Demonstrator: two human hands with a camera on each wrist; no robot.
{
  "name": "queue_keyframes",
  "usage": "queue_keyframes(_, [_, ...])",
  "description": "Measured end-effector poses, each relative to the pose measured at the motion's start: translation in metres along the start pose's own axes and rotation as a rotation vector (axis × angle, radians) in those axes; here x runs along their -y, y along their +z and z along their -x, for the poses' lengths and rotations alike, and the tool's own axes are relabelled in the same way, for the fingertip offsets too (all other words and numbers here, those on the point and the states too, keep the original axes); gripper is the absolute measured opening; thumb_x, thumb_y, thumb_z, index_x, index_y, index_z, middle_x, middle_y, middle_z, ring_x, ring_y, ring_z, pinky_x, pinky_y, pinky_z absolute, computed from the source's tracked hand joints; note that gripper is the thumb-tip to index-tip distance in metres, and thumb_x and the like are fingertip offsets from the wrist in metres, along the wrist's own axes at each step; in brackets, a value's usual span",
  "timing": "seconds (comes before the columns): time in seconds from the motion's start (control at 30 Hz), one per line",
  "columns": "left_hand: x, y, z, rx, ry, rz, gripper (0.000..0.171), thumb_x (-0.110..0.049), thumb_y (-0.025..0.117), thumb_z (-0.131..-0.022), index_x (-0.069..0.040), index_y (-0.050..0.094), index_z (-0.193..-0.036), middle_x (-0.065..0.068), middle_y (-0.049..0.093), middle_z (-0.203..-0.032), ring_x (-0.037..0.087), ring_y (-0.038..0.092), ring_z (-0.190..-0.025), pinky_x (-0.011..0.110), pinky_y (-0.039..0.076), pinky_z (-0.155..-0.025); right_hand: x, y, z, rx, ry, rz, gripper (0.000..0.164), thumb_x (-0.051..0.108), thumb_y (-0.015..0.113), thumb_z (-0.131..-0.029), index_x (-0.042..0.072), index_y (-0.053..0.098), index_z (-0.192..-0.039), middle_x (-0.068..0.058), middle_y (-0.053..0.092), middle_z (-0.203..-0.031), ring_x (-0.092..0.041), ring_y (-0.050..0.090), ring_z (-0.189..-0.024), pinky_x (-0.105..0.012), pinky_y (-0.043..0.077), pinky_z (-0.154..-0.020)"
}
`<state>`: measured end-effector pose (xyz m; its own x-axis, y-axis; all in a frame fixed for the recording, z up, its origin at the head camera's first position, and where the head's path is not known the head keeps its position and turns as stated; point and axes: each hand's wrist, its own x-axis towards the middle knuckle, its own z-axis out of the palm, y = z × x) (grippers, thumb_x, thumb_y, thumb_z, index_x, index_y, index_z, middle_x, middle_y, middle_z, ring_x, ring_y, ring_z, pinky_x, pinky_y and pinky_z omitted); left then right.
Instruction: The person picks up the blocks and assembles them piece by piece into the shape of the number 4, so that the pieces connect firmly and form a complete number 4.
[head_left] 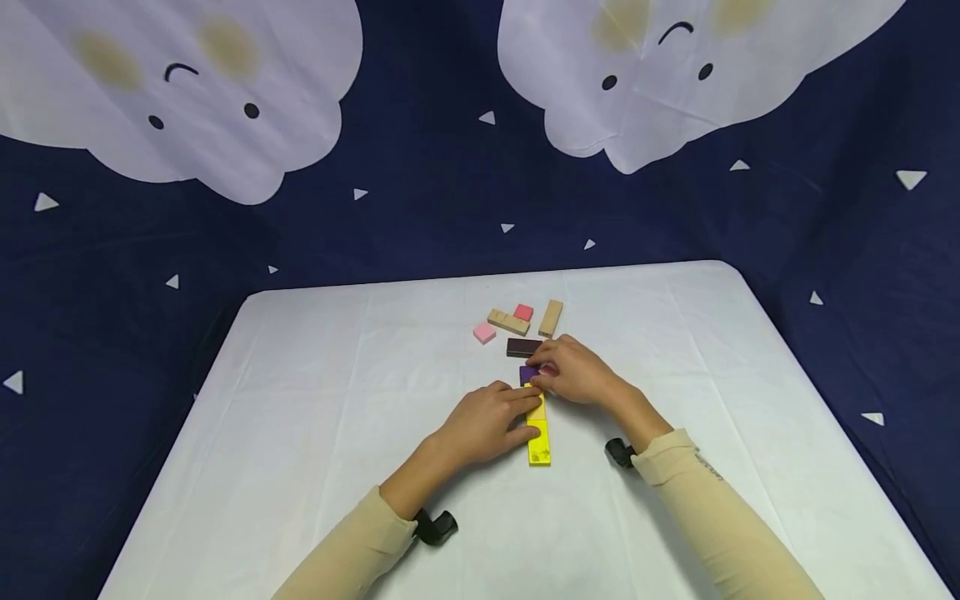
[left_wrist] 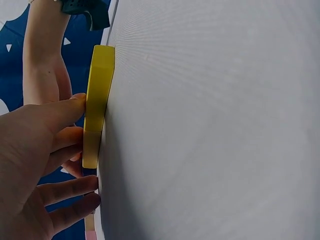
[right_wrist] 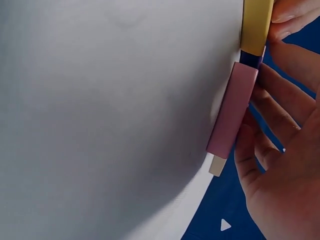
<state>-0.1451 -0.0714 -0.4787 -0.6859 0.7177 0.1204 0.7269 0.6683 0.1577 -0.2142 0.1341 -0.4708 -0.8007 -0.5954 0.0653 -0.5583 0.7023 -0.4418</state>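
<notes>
Two yellow blocks (head_left: 539, 446) lie end to end in a line on the table in the head view. My left hand (head_left: 486, 423) rests along their left side, thumb and fingers extended, fingertips at the yellow faces; in the left wrist view the thumb touches the yellow block (left_wrist: 99, 95). At the far end of the yellow line sits a purple block (head_left: 527, 374). Beside it, my right hand (head_left: 576, 372) pinches a pink block (head_left: 550, 369) between thumb and fingers. The right wrist view has that pink block (right_wrist: 233, 111) close by the purple block (right_wrist: 250, 59).
A dark brown block (head_left: 522, 347) lies just beyond the hands. Farther back are two wooden blocks (head_left: 551, 318), a light pink block (head_left: 484, 332) and a coral block (head_left: 523, 312). The white table (head_left: 315, 400) ends against a dark blue curtain (head_left: 420, 242).
</notes>
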Motion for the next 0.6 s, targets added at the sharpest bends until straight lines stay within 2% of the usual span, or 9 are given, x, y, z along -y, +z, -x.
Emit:
queue_keyframes(0.23, [0.0005, 0.0031, 0.0008, 0.004, -0.013, 0.002, 0.052, -0.05, 0.056, -0.093, -0.02, 0.059, -0.134, -0.008, 0.05, -0.14, 0.017, 0.053, -0.114, 0.034, 0.047, -0.091, -0.0017, 0.0065, -0.0005, -0.038, 0.005, 0.001, 0.024, 0.022, 0.068, -0.088, 0.011, 0.073, -0.109, -0.001, 0.066, -0.107, -0.02, 0.053, -0.1, -0.038, 0.041, -0.092])
queue_keyframes(0.6, [0.0007, 0.0006, -0.0017, 0.018, -0.018, 0.002, 0.051, -0.049, 0.057, -0.093, -0.019, 0.058, -0.135, -0.007, 0.05, -0.14, 0.018, 0.053, -0.114, 0.035, 0.047, -0.09, -0.0019, 0.0058, -0.002, -0.029, 0.041, 0.008, 0.025, 0.023, 0.068, -0.089, 0.011, 0.073, -0.11, -0.003, 0.065, -0.11, -0.021, 0.052, -0.104, -0.041, 0.04, -0.095])
